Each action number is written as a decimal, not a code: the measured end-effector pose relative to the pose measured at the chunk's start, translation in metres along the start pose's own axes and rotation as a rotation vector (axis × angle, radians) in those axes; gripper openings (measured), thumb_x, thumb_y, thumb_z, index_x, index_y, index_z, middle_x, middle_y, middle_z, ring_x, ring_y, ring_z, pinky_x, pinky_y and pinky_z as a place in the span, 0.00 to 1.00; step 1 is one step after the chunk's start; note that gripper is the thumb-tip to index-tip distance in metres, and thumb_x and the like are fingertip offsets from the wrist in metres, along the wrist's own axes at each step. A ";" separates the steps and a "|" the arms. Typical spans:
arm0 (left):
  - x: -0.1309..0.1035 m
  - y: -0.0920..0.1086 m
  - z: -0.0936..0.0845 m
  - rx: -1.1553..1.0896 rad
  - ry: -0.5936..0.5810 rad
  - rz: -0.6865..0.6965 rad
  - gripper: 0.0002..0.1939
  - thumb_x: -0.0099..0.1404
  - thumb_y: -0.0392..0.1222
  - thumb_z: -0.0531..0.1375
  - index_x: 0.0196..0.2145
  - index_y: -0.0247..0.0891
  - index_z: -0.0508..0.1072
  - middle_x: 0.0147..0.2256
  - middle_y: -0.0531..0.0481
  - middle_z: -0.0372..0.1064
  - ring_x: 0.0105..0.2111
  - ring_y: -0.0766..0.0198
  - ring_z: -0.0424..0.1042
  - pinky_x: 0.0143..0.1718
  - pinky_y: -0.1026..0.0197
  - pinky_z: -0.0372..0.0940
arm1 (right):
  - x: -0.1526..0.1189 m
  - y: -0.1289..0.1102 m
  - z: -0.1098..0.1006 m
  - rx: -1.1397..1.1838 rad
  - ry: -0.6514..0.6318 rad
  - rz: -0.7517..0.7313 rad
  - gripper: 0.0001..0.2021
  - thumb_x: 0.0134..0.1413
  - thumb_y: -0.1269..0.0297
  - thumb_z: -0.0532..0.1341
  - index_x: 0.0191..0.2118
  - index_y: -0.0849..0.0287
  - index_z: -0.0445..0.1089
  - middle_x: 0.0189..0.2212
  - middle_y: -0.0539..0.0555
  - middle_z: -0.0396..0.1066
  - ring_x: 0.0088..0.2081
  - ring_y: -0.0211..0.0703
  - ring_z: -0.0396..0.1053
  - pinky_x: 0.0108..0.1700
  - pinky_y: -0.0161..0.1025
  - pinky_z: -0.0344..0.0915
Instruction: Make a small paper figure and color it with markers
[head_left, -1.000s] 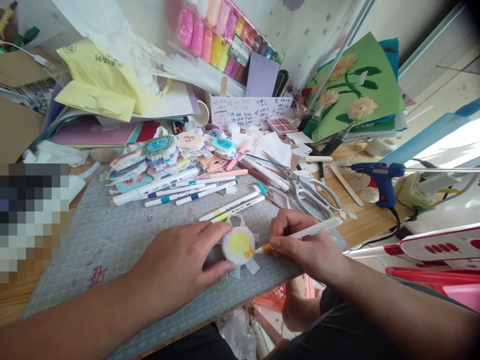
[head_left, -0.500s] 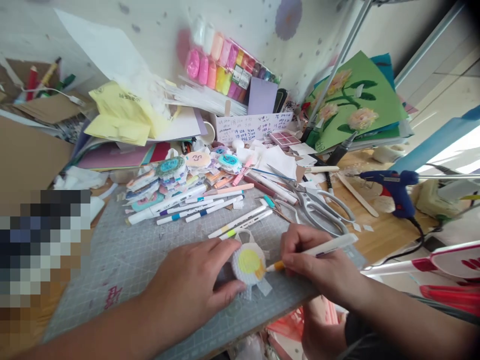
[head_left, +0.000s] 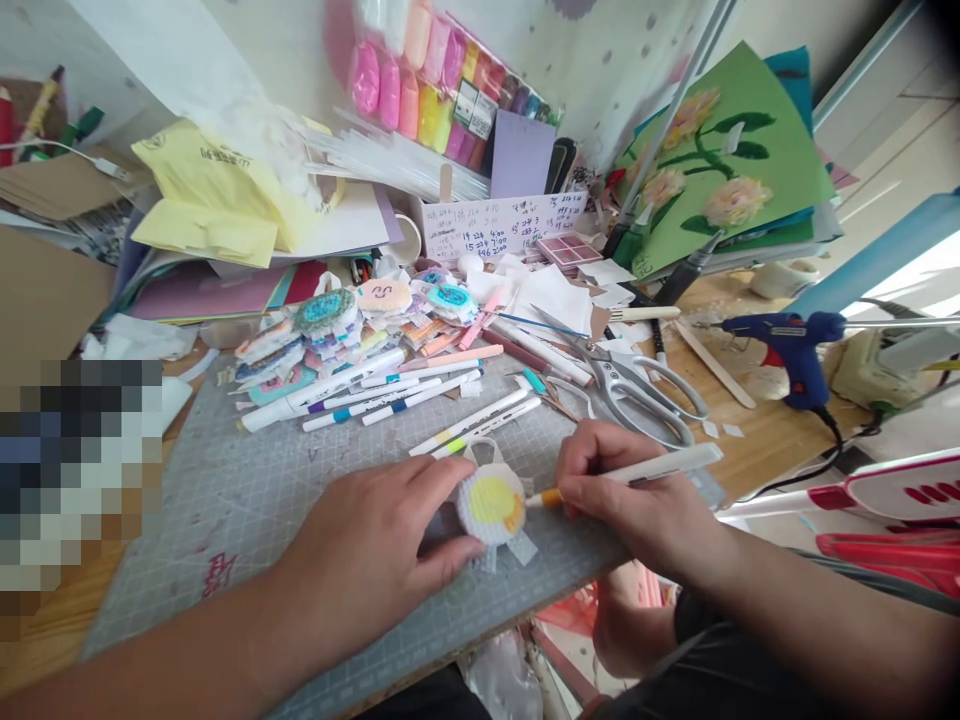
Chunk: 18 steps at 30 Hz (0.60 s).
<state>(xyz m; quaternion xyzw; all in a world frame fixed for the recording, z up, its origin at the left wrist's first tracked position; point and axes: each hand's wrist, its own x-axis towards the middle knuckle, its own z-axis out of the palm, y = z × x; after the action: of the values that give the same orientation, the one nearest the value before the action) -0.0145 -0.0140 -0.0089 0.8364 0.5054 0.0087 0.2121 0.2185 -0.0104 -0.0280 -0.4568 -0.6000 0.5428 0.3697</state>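
Observation:
Between the thumb and fingers of my left hand [head_left: 375,525] is a small round white textured disc [head_left: 491,502]. Its middle is coloured yellow, with an orange patch on the right edge. A paper loop sticks out at its top and pale strips at its bottom. My right hand [head_left: 626,490] grips a white marker pen [head_left: 679,462] with an orange-yellow front end. The pen lies nearly level, its tip at the right edge of the disc's coloured middle. Both hands are low over the grey cutting mat [head_left: 225,520].
Several markers [head_left: 420,400] lie beyond the disc, beside a heap of decorated discs [head_left: 330,312]. Large scissors [head_left: 637,390] rest behind my right hand. A blue glue gun [head_left: 799,350] with a cord is on the right. The mat's front edge runs just below my hands.
The whole view has shifted slightly, so things sit a little higher and further left. The orange patch reaches further up the yellow's right edge. Both hands keep their holds.

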 end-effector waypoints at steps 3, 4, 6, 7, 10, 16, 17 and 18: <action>0.000 0.001 0.000 0.001 0.004 -0.008 0.21 0.62 0.50 0.59 0.52 0.44 0.67 0.44 0.48 0.74 0.38 0.53 0.72 0.34 0.56 0.63 | 0.000 0.001 0.000 -0.007 0.030 -0.024 0.09 0.49 0.64 0.63 0.24 0.57 0.63 0.20 0.48 0.64 0.24 0.37 0.58 0.26 0.35 0.53; 0.000 0.001 -0.001 0.001 0.003 -0.011 0.21 0.62 0.50 0.59 0.52 0.44 0.67 0.44 0.48 0.74 0.37 0.53 0.72 0.35 0.56 0.63 | 0.000 0.001 0.000 -0.013 0.002 -0.021 0.09 0.48 0.64 0.63 0.24 0.58 0.63 0.20 0.48 0.64 0.24 0.37 0.58 0.25 0.35 0.53; 0.000 0.002 -0.002 -0.005 -0.003 -0.016 0.21 0.62 0.49 0.59 0.52 0.44 0.67 0.44 0.48 0.74 0.36 0.54 0.72 0.35 0.56 0.63 | -0.001 0.001 0.000 -0.007 -0.032 -0.010 0.09 0.48 0.64 0.63 0.23 0.58 0.63 0.20 0.47 0.63 0.23 0.37 0.57 0.25 0.35 0.52; -0.001 0.003 -0.003 -0.009 -0.008 -0.017 0.21 0.62 0.49 0.59 0.52 0.44 0.67 0.44 0.49 0.74 0.36 0.54 0.72 0.36 0.55 0.63 | -0.001 0.001 0.000 0.000 -0.021 -0.006 0.09 0.49 0.64 0.63 0.23 0.58 0.63 0.20 0.48 0.64 0.23 0.37 0.58 0.25 0.35 0.53; -0.001 0.003 -0.003 -0.004 -0.014 -0.023 0.21 0.61 0.49 0.59 0.52 0.44 0.68 0.43 0.49 0.74 0.34 0.54 0.72 0.35 0.55 0.63 | -0.001 0.001 0.001 -0.013 0.063 -0.028 0.09 0.50 0.63 0.63 0.24 0.58 0.63 0.20 0.48 0.65 0.24 0.37 0.59 0.26 0.35 0.54; 0.000 0.001 -0.002 -0.007 -0.015 -0.022 0.22 0.62 0.49 0.58 0.53 0.45 0.67 0.43 0.49 0.74 0.35 0.54 0.72 0.36 0.56 0.62 | -0.002 0.002 0.001 -0.007 0.028 -0.013 0.08 0.48 0.64 0.62 0.23 0.58 0.63 0.19 0.47 0.64 0.24 0.37 0.58 0.25 0.35 0.53; 0.000 0.001 -0.002 -0.011 -0.017 -0.021 0.22 0.62 0.49 0.58 0.53 0.45 0.67 0.44 0.49 0.74 0.36 0.54 0.72 0.36 0.55 0.62 | -0.002 0.001 0.001 -0.014 0.062 -0.016 0.08 0.48 0.64 0.62 0.23 0.58 0.64 0.19 0.47 0.65 0.24 0.37 0.58 0.25 0.34 0.53; 0.000 0.001 -0.002 -0.012 -0.017 -0.022 0.22 0.62 0.50 0.58 0.53 0.45 0.67 0.44 0.49 0.73 0.36 0.54 0.72 0.36 0.55 0.63 | -0.003 0.001 0.001 -0.024 0.086 -0.019 0.08 0.48 0.64 0.62 0.23 0.58 0.64 0.19 0.47 0.65 0.24 0.37 0.58 0.25 0.34 0.53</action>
<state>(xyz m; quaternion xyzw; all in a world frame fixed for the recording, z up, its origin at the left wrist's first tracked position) -0.0141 -0.0134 -0.0068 0.8294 0.5129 0.0024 0.2213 0.2181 -0.0134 -0.0288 -0.4786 -0.5941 0.5119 0.3949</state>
